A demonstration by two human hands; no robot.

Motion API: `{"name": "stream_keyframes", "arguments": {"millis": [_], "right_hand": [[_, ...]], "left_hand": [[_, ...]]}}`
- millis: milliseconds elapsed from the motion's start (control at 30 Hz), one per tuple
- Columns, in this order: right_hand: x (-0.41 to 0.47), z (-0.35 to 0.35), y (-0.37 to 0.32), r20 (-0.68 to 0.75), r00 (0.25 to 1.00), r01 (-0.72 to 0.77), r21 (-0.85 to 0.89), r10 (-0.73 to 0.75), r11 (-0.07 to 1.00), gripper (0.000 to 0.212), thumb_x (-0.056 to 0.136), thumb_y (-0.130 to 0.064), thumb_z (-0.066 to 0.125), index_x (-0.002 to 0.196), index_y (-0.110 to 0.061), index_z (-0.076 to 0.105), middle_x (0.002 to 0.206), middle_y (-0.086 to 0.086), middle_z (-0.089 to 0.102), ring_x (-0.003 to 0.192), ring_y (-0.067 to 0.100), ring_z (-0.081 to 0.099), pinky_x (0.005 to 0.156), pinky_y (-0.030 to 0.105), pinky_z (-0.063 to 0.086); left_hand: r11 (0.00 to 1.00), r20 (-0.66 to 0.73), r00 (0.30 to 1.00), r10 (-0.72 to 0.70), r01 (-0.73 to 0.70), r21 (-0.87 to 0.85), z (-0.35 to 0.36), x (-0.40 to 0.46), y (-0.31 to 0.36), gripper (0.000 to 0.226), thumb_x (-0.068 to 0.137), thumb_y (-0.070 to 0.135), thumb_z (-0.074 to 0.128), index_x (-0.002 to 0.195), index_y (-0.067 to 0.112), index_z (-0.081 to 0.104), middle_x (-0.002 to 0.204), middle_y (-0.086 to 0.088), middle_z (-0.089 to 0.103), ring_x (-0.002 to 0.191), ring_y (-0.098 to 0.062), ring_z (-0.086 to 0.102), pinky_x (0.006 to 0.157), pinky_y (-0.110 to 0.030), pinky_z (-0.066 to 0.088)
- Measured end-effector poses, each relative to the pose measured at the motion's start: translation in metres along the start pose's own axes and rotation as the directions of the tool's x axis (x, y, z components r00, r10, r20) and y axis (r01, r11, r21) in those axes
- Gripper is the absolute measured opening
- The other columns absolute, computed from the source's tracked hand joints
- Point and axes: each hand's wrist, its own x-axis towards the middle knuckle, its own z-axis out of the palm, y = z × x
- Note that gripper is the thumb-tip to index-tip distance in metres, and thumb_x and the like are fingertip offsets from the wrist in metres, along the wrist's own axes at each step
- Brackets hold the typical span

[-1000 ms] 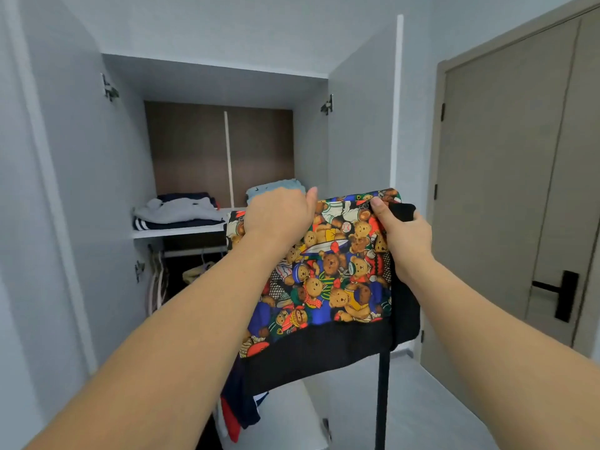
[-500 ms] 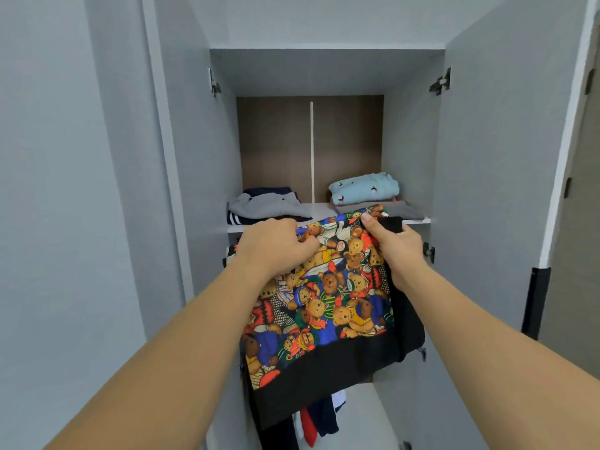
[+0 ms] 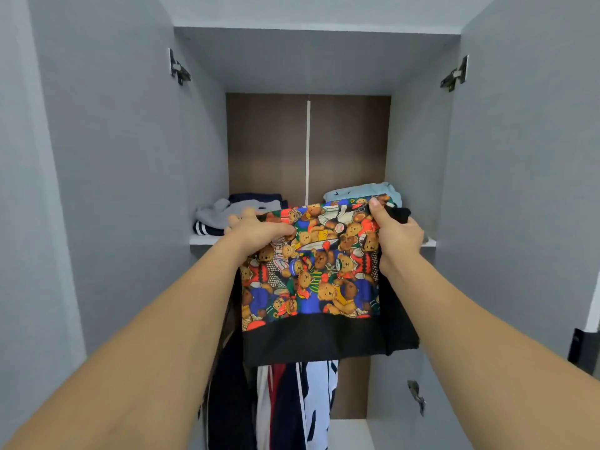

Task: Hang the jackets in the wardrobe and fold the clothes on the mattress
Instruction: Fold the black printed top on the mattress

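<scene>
Both forearms enter from the lower corners of the frame and meet at centre, where the person carries a folded garment [image 3: 311,280], bear-printed above a black band. The left hand [image 3: 259,230] grips its upper left edge, fingers curled into the cloth; the right hand [image 3: 397,238] pinches the upper right corner, thumb on the print and fingers clamped behind. Holding both top corners probably keeps the fold flat and its leading edge level with the shelf [image 3: 207,239] just beyond. Below centre, jackets [image 3: 292,404] hang in the lower compartment. On the shelf, a grey-and-navy pile [image 3: 227,214] lies at left and a light blue bundle [image 3: 357,191] at right, mostly hidden behind the garment; the gap between them seems the likely destination. Open doors [image 3: 113,190] flank the frame.
</scene>
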Motion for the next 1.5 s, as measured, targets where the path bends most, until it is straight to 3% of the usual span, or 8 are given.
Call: {"name": "stream_keyframes", "arguments": {"millis": [167, 300, 633, 1000, 1167, 1300, 1400, 1500], "right_hand": [[0.059, 0.020, -0.011, 0.036, 0.997, -0.071, 0.099, 0.068, 0.993, 0.056, 0.068, -0.044, 0.088, 0.109, -0.017, 0.060, 0.091, 0.002, 0.073, 0.078, 0.018, 0.074, 0.068, 0.040, 0.063], [0.106, 0.034, -0.011, 0.003, 0.995, -0.095, 0.152, 0.096, 0.984, 0.066, 0.069, -0.043, 0.087, 0.119, -0.013, 0.058, 0.097, 0.003, 0.072, 0.080, 0.020, 0.073, 0.069, 0.041, 0.062], [0.232, 0.053, -0.024, -0.070, 0.996, -0.042, 0.206, 0.057, 0.978, 0.044, 0.071, -0.042, 0.086, 0.088, -0.019, 0.053, 0.090, 0.005, 0.073, 0.074, 0.023, 0.073, 0.066, 0.049, 0.062], [0.374, 0.060, -0.094, -0.146, 0.913, 0.327, -0.297, -0.381, 0.897, 0.092, 0.062, -0.075, 0.070, 0.129, -0.019, 0.041, 0.122, 0.005, 0.058, 0.110, 0.025, 0.059, 0.097, 0.045, 0.050], [0.422, 0.046, -0.044, -0.160, 0.864, 0.226, -0.725, -0.478, 0.650, 0.095, 0.077, -0.069, 0.060, 0.151, -0.025, 0.019, 0.146, 0.018, 0.030, 0.134, 0.040, 0.031, 0.106, 0.050, 0.033], [0.437, 0.000, 0.078, 0.092, 0.965, 0.135, -0.977, -0.244, 0.166, 0.052, 0.101, -0.037, 0.041, 0.147, -0.018, 0.028, 0.147, 0.022, 0.025, 0.127, 0.045, 0.037, 0.103, 0.048, 0.037], [0.455, -0.011, 0.108, 0.063, 0.987, 0.072, -0.995, -0.146, 0.062, 0.047, 0.102, -0.032, 0.035, 0.145, -0.012, 0.030, 0.143, 0.019, 0.029, 0.127, 0.043, 0.039, 0.101, 0.049, 0.039], [0.463, -0.009, 0.102, 0.047, 0.993, 0.050, -0.999, -0.110, 0.020, 0.046, 0.102, -0.030, 0.037, 0.143, -0.010, 0.033, 0.142, 0.018, 0.029, 0.127, 0.042, 0.040, 0.102, 0.048, 0.039]], "left_hand": [[0.833, 0.044, 0.995, -0.088, 0.097, -0.545, 0.021, 0.043, -0.004, 0.115, 0.056, 0.063, 0.087, 0.146, 0.020, 0.031, 0.127, -0.007, 0.063, 0.104, -0.027, 0.069, 0.087, -0.046, 0.057], [0.794, 0.135, 0.991, 0.001, 0.081, -0.603, 0.033, 0.085, 0.008, 0.059, 0.075, 0.057, 0.077, 0.116, 0.017, 0.065, 0.094, -0.005, 0.077, 0.084, -0.024, 0.075, 0.077, -0.040, 0.060], [0.843, 0.269, 0.957, 0.110, 0.054, -0.535, 0.053, 0.210, 0.068, 0.050, 0.076, 0.054, 0.078, 0.112, 0.020, 0.068, 0.100, -0.004, 0.077, 0.087, -0.023, 0.075, 0.066, -0.034, 0.060], [0.655, 0.219, 0.964, 0.151, 0.068, -0.752, 0.124, 0.309, 0.173, 0.024, 0.096, 0.034, 0.063, 0.109, 0.014, 0.065, 0.080, -0.004, 0.077, 0.062, -0.020, 0.074, 0.040, -0.028, 0.052], [0.761, 0.378, 0.925, -0.025, 0.263, -0.593, 0.188, 0.337, 0.155, 0.019, 0.101, 0.022, 0.054, 0.104, 0.005, 0.063, 0.082, -0.014, 0.074, 0.059, -0.024, 0.071, 0.047, -0.032, 0.055], [0.995, 0.224, 0.971, -0.081, 0.093, -0.042, 0.258, 0.351, 0.095, 0.014, 0.095, 0.006, 0.055, 0.081, 0.007, 0.057, 0.087, -0.013, 0.056, 0.074, -0.021, 0.052, 0.064, -0.027, 0.041], [0.993, 0.153, 0.984, -0.090, 0.076, 0.094, 0.271, 0.360, 0.080, 0.026, 0.093, 0.018, 0.060, 0.068, 0.013, 0.053, 0.074, -0.006, 0.051, 0.072, -0.024, 0.050, 0.062, -0.029, 0.039], [0.965, 0.108, 0.993, -0.055, 0.025, 0.263, 0.271, 0.365, 0.079, 0.042, 0.105, 0.037, 0.036, 0.113, 0.006, 0.063, 0.119, -0.022, 0.059, 0.111, -0.035, 0.053, 0.090, -0.031, 0.041]]}}
